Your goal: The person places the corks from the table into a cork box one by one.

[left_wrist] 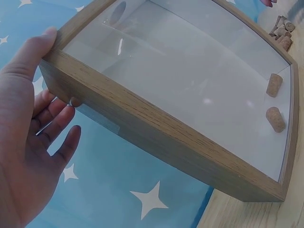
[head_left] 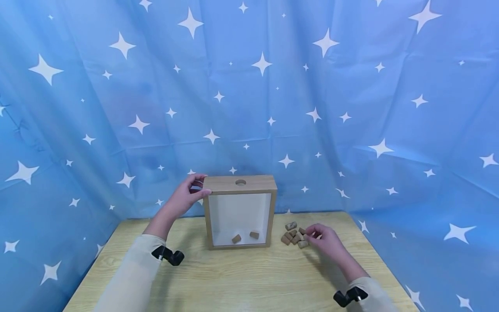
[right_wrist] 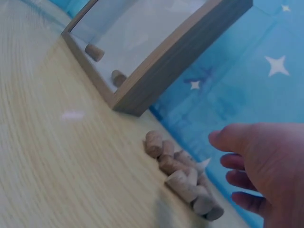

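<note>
A wooden shadow box (head_left: pixel 239 247) with a clear front and a round hole in its top stands upright on the table. Two corks (left_wrist: pixel 274 85) lie inside it at the bottom. My left hand (head_left: pixel 186 197) grips its upper left corner, thumb on the front edge and fingers behind; in the left wrist view the lower fingers hang off the side. Right of the box lies a pile of loose corks (right_wrist: pixel 178 173). Over the pile's right side is my right hand (head_left: pixel 325 239), thumb and fingers apart, fingertips close to a cork (head_left: pixel 302 231). The right wrist view shows nothing between them.
The light wood table (head_left: pixel 241 281) carries the box and corks near its back edge. Behind it hangs a blue curtain (head_left: pixel 241 108) with white stars, also along both sides. Each sleeve cuff bears a black wrist mount (head_left: pixel 167 255).
</note>
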`<action>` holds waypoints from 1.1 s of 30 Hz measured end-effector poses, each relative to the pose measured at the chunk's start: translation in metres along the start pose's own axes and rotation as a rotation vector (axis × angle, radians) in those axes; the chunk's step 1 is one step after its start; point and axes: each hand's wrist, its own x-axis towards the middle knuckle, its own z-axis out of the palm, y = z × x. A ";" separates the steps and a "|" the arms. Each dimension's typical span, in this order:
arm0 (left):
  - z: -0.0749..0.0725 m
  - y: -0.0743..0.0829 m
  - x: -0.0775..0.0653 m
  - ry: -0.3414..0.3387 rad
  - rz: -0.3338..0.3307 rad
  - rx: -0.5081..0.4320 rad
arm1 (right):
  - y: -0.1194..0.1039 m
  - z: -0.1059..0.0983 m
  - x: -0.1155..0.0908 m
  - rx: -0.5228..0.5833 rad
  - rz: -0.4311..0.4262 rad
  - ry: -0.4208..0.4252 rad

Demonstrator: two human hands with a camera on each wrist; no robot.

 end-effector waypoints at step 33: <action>0.000 0.004 -0.001 -0.004 -0.024 0.019 | 0.029 0.028 0.005 -0.189 -0.096 -0.065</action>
